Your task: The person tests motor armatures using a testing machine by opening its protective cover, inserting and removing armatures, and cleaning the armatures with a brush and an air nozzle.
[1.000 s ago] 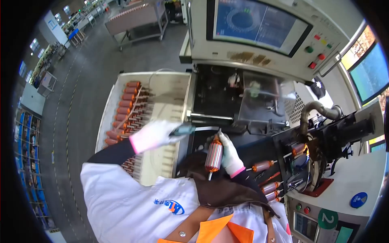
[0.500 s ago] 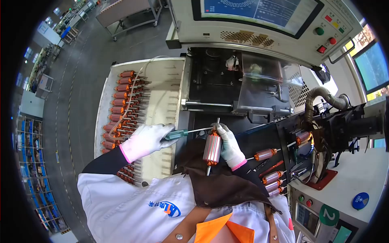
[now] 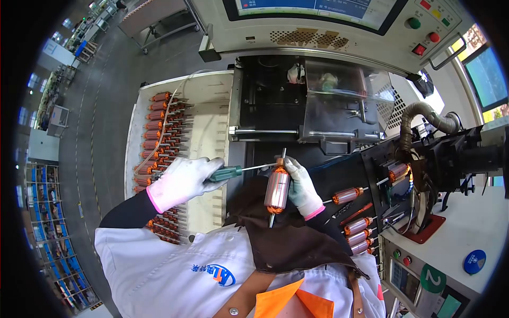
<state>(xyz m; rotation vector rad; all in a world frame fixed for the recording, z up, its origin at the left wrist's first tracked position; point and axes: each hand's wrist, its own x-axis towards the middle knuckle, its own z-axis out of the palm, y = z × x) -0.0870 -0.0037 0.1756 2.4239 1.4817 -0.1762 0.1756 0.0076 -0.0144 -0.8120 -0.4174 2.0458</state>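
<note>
My left hand [image 3: 185, 181], in a white glove, is closed around the green handle of a screwdriver [image 3: 226, 173]. The screwdriver's thin shaft points right, and its tip is at the top end of a motor rotor [image 3: 277, 190]. That rotor has a silvery, striped body with orange windings at both ends and stands nearly upright over the brown apron. My right hand [image 3: 302, 188], also gloved, grips the rotor's upper end from the right. Its fingertips are near the top shaft, partly hidden behind it.
A white tray [image 3: 209, 114] with rows of several rotors is at the left. Ahead is a machine with a clear cover [image 3: 339, 106] and a screen [image 3: 328, 6]. To the right, several rotors [image 3: 358, 226] lie beside a machine with a grey hose [image 3: 419, 114].
The screwdriver's handle has moved in closer to the rotor, and its tip stays at the rotor's top end. The view has shifted, so the screen sits higher in the frame.
</note>
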